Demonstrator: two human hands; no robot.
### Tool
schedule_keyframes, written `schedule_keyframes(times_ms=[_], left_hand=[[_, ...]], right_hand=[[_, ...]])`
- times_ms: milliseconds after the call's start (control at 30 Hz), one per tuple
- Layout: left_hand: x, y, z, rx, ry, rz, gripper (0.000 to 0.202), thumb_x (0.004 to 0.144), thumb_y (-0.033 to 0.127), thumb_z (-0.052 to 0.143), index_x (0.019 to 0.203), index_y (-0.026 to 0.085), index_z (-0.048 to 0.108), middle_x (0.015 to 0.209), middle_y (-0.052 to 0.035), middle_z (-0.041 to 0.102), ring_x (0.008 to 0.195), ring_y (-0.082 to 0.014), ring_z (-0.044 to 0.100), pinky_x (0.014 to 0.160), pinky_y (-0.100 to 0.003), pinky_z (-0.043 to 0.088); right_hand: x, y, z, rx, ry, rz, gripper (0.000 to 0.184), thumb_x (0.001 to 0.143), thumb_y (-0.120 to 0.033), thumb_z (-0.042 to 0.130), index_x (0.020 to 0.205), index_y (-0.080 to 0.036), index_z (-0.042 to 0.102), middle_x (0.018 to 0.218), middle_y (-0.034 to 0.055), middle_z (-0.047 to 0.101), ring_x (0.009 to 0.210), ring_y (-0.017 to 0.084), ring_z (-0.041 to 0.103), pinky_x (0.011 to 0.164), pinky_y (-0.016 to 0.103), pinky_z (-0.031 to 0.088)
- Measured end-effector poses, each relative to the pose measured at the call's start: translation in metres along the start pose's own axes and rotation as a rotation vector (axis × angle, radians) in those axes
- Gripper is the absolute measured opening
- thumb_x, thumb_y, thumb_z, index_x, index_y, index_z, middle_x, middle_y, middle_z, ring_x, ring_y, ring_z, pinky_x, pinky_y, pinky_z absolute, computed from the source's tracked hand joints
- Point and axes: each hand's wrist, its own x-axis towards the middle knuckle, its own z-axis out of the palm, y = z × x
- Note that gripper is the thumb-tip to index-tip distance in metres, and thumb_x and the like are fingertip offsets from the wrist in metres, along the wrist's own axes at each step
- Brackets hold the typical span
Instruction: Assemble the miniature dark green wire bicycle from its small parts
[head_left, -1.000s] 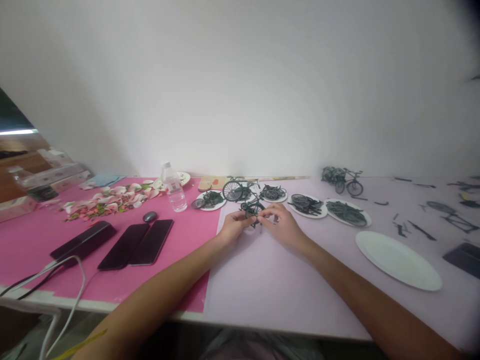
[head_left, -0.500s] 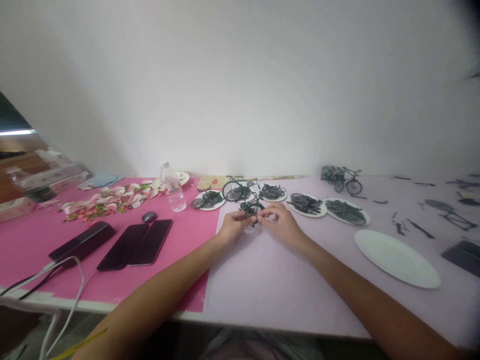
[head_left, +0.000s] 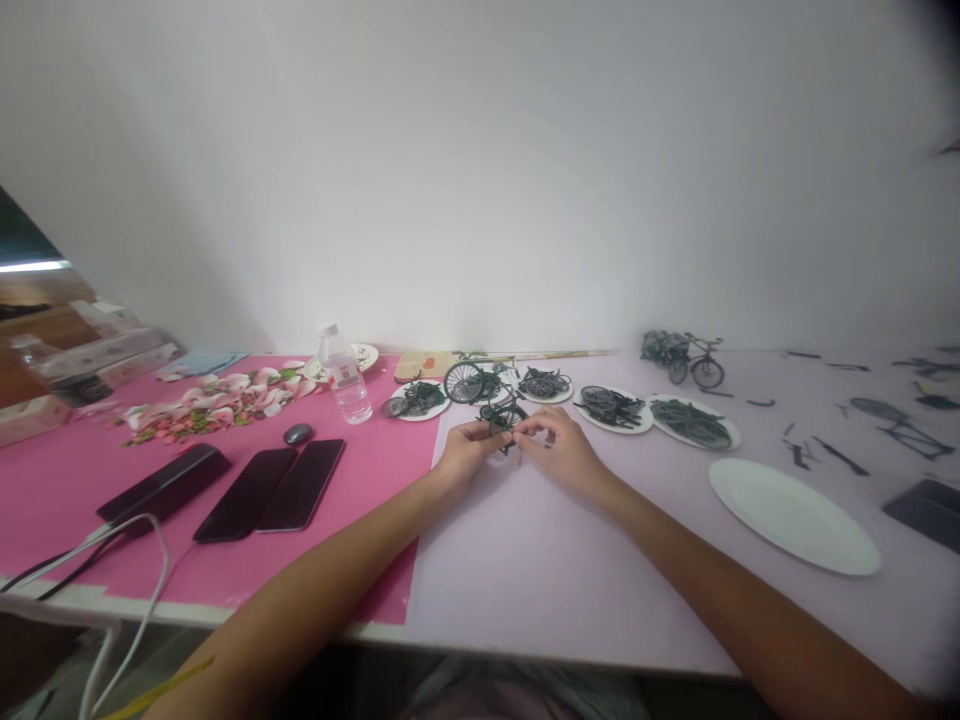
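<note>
Both of my hands meet over the pale lilac mat at the table's middle. My left hand and my right hand each pinch a small dark green model bicycle held between them, fingers closed on its frame. Just behind it a larger loose wheel stands among parts. Small white plates with dark bicycle parts lie in a row behind my hands.
An empty white plate lies at the right. A finished model bicycle stands at the back right, loose dark parts beyond. On the pink mat: a water bottle, three dark phones, a mouse, petals, white cables.
</note>
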Motion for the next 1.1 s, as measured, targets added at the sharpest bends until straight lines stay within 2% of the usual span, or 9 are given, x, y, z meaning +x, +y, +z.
schedule_keyframes(times_ms=[533, 1100], left_hand=[[0.0017, -0.0010, -0.0027, -0.003, -0.027, -0.010, 0.039, 0.066, 0.039, 0.094, 0.092, 0.012, 0.082, 0.095, -0.0133, 0.078, 0.077, -0.0188, 0.065, 0.072, -0.029, 0.046], [0.0003, -0.0015, -0.0025, 0.015, -0.025, -0.004, 0.042, 0.066, 0.041, 0.094, 0.093, 0.011, 0.082, 0.097, -0.0150, 0.078, 0.079, -0.0204, 0.067, 0.074, -0.031, 0.047]], right_hand=[[-0.0014, 0.0001, 0.0021, -0.006, 0.030, 0.019, 0.011, 0.087, -0.036, 0.072, 0.087, -0.027, 0.078, 0.086, 0.0050, 0.068, 0.096, 0.026, 0.061, 0.077, 0.037, 0.048], [-0.0025, -0.0014, 0.0031, -0.014, 0.049, 0.008, 0.007, 0.086, -0.030, 0.072, 0.086, -0.027, 0.078, 0.085, 0.0045, 0.068, 0.093, 0.026, 0.061, 0.081, 0.038, 0.049]])
